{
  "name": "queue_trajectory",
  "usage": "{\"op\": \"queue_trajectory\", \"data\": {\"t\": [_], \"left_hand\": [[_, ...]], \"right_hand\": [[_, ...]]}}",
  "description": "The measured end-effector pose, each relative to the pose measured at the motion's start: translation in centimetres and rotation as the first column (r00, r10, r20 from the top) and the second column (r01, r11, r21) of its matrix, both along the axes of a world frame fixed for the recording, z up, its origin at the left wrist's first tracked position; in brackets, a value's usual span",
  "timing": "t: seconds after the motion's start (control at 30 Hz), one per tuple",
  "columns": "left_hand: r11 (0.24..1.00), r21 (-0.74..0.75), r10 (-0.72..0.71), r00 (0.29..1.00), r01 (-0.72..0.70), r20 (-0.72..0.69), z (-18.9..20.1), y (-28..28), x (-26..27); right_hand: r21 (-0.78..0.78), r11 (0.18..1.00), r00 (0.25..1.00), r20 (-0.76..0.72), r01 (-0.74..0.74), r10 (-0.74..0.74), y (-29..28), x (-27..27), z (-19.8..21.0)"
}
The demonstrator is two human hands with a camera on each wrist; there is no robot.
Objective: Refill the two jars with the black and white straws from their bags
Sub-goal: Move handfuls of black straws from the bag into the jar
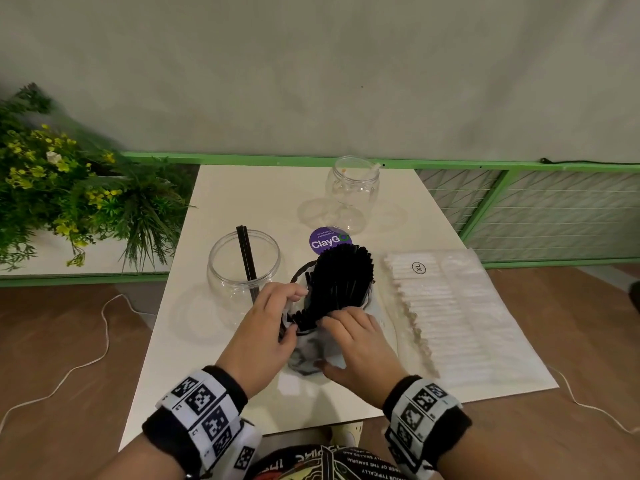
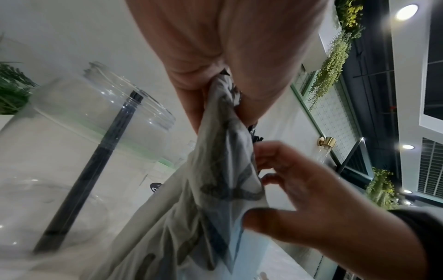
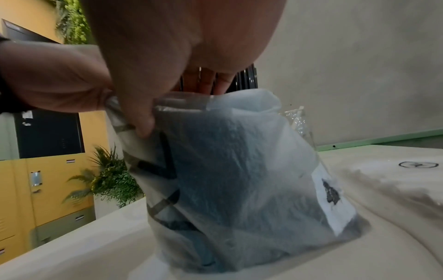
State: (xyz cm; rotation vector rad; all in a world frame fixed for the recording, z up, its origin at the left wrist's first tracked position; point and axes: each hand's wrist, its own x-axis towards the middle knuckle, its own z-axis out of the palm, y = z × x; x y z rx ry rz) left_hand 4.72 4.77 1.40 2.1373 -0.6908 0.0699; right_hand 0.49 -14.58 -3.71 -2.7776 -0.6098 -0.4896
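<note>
Left grip (image 1: 268, 318) on bag edge (image 1: 290, 311)

Pale wall (image 1: 311, 64), green rail (image 1: 450, 164), brown floor (image 1: 62, 358), yellow lockers (image 3: 48, 189).

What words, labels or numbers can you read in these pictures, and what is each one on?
"ClayGo": purple round sticker on the table; the small line above it is too small to read.
"XL", circled: bag of white straws.
"OF THE SAMURAI", upside down: the person's shirt; the rest is unclear.
Black print on the black straws' bag: unreadable.
</note>
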Motion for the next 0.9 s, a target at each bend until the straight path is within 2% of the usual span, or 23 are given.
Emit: {"op": "queue_trajectory", "data": {"t": [0.13,0.27,0.43,0.57,0.7,0.9], "left_hand": [[1.000,-0.014,-0.006,0.998,0.005,-0.057,0.3,0.0,-0.4],[0.999,-0.013,0.028,0.997,-0.029,-0.077,0.3,0.7,-0.1],[1.000,0.029,-0.008,0.997,0.010,-0.078,0.4,1.6,-0.1],[0.997,-0.028,0.076,0.996,-0.078,-0.048,-0.1,1.3,-0.1],[0.991,-0.075,0.105,0.994,-0.107,-0.025,-0.4,0.9,-0.3],[0.971,-0.199,0.109,0.987,-0.132,-0.122,-0.1,0.4,-0.1]], "right_hand": [[-0.060,0.996,0.998,0.004,0.064,-0.064,0.7,0.9,-0.1],[-0.037,0.998,0.998,0.002,0.059,-0.059,1.0,0.7,-0.7],[-0.002,0.997,0.997,0.019,0.071,-0.071,1.1,0.4,-1.5],[0.045,0.996,0.996,0.032,0.082,-0.084,1.1,0.1,-1.6],[0.087,0.995,0.998,0.023,0.056,-0.059,0.5,-0.3,-2.0],[0.101,0.995,1.000,-0.027,0.017,-0.014,-0.4,-1.8,-3.0]]}}
